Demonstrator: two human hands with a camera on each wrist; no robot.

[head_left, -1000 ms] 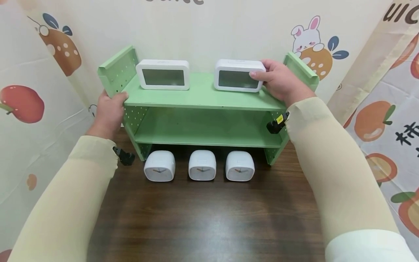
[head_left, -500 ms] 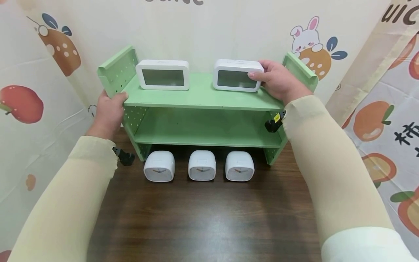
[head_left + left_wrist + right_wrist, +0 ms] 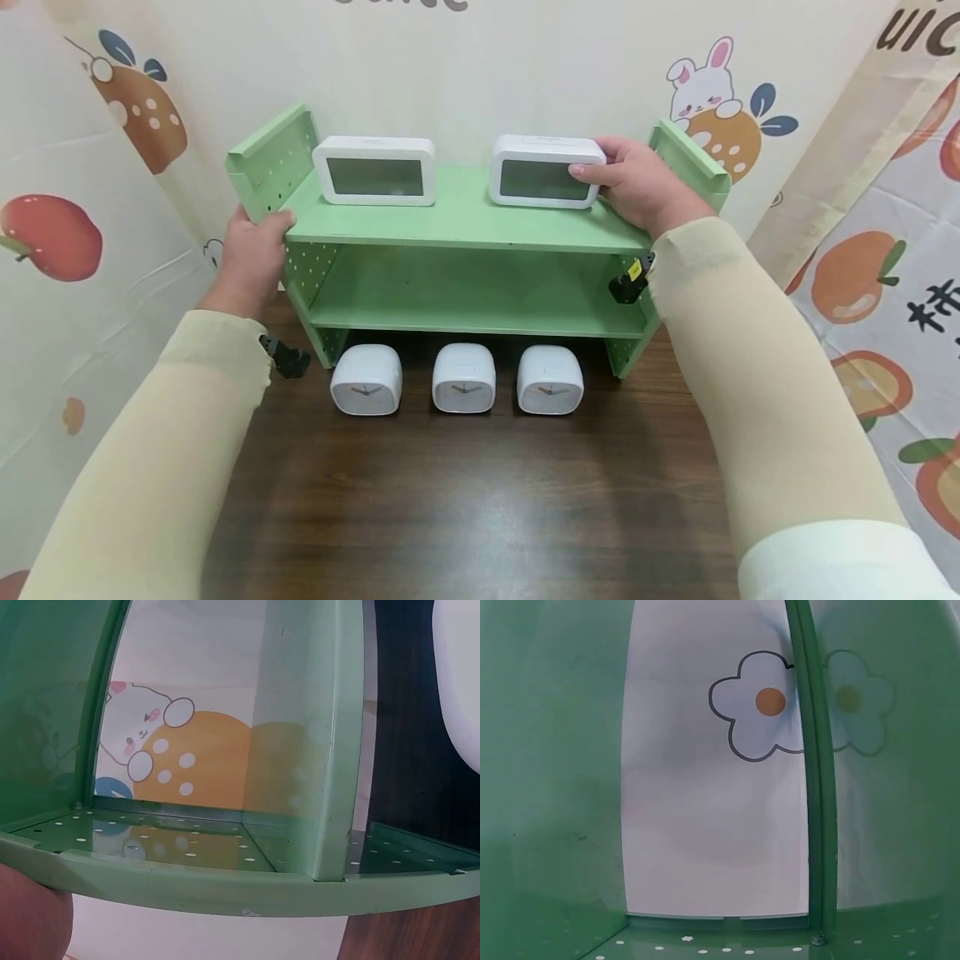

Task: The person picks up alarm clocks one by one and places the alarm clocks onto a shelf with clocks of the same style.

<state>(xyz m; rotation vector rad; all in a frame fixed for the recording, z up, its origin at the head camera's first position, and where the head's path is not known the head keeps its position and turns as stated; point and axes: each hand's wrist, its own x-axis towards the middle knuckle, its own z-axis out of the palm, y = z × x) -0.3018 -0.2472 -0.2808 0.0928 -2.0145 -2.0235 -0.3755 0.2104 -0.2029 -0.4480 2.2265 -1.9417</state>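
Observation:
A green two-tier metal shelf (image 3: 472,287) with perforated side panels stands against the back in the head view. My left hand (image 3: 251,254) grips its left side panel at the front edge, below the top board. Part of that hand also shows at the lower left of the left wrist view, against the green edge. On the top board, my right hand (image 3: 633,183) holds the right end of a white digital clock (image 3: 546,172), thumb on its front and fingers behind, partly hidden. A matching digital clock (image 3: 375,171) stands upright on the left half of that board.
Three small white analog clocks, left (image 3: 367,380), middle (image 3: 463,378) and right (image 3: 551,380), line up on the dark wooden tabletop (image 3: 465,508) before the shelf's base. Printed cloth (image 3: 465,75) hangs behind and at both sides. The right wrist view shows only shelf and cloth.
The right digital clock has shifted very slightly left with my right hand, and the right forearm has moved a little left too. My left hand keeps its place on the shelf.

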